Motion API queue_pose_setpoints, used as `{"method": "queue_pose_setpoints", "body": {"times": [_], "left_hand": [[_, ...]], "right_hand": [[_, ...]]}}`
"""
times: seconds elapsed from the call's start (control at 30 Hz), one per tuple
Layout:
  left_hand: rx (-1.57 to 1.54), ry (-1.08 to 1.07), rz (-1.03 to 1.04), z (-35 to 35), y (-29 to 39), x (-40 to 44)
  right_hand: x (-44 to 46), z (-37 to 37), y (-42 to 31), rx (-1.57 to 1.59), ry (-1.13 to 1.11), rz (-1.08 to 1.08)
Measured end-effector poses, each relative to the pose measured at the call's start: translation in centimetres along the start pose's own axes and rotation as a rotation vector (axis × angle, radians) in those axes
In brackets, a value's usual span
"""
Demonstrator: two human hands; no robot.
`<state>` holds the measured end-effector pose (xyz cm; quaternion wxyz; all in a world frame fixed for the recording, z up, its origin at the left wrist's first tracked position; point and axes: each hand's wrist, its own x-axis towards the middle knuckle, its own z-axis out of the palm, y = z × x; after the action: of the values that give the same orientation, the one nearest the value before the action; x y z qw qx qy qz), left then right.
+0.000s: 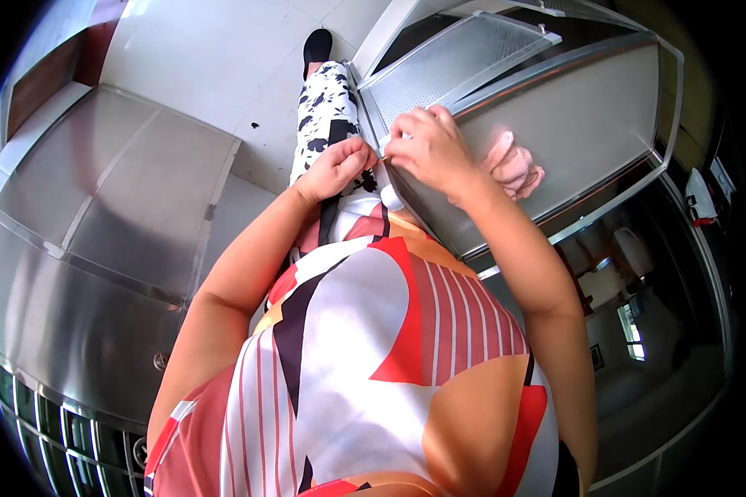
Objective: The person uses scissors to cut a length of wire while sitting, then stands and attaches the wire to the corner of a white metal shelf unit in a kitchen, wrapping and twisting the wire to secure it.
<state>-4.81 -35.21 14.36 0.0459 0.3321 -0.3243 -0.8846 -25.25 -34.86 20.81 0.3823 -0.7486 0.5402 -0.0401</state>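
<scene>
Near the middle of the view, my left hand (338, 169) is closed, its fingers curled at the edge of a metal frame; what it pinches is too small to make out. My right hand (429, 147) is beside it, fingers bent down onto the frame's corner around a small white piece (385, 146). A mesh panel (452, 70) in a metal frame lies just beyond my right hand. A crumpled pink cloth (512, 166) rests on the grey panel (588, 112) to the right of that hand.
On the left stands a large stainless steel cabinet (108, 199). A dark glossy surface (655, 331) with reflections is at the right. My leg in patterned trousers (327, 108) and a black shoe (317, 46) are on the light tiled floor (199, 66).
</scene>
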Motion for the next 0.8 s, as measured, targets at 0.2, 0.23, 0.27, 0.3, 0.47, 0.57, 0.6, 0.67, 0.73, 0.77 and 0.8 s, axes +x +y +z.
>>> {"method": "queue_pose_setpoints", "body": {"times": [0.2,0.23,0.27,0.3,0.47,0.57,0.6,0.67,0.73,0.77,0.8], "left_hand": [[0.026,-0.003,-0.060,0.1,0.6,-0.5],[-0.006,-0.004,-0.111,0.3,0.7,-0.6],[-0.104,0.009,-0.077,0.8,0.8,-0.5],[-0.057,-0.011,-0.025,0.7,0.6,-0.5],[0.280,-0.021,0.163,0.5,0.1,0.0],[0.276,-0.024,0.132,0.3,-0.1,0.2],[0.263,-0.029,0.109,0.4,-0.1,0.1],[0.333,-0.028,0.161,0.4,-0.2,0.2],[0.394,-0.023,0.200,0.3,0.1,0.2],[0.411,-0.033,0.217,0.2,0.0,0.2],[0.428,-0.043,0.237,0.1,-0.1,0.4]], "right_hand": [[-0.4,1.9,-0.9,0.063,0.066,0.150],[-0.4,2.0,-1.0,0.070,0.072,0.171],[-0.3,1.9,-1.0,0.060,0.051,0.175],[-0.3,2.0,-1.0,0.052,0.065,0.169],[-0.5,1.2,-1.4,-0.065,0.286,0.148],[-2.3,0.9,-2.5,-0.058,0.108,0.300],[-2.7,1.6,-2.5,0.006,0.014,0.399],[-3.1,3.0,-2.8,0.174,0.019,0.559],[-3.4,4.7,-2.5,0.282,0.097,0.606],[-3.4,5.0,-2.3,0.318,0.108,0.602],[-3.5,5.0,-2.0,0.352,0.121,0.598]]}}
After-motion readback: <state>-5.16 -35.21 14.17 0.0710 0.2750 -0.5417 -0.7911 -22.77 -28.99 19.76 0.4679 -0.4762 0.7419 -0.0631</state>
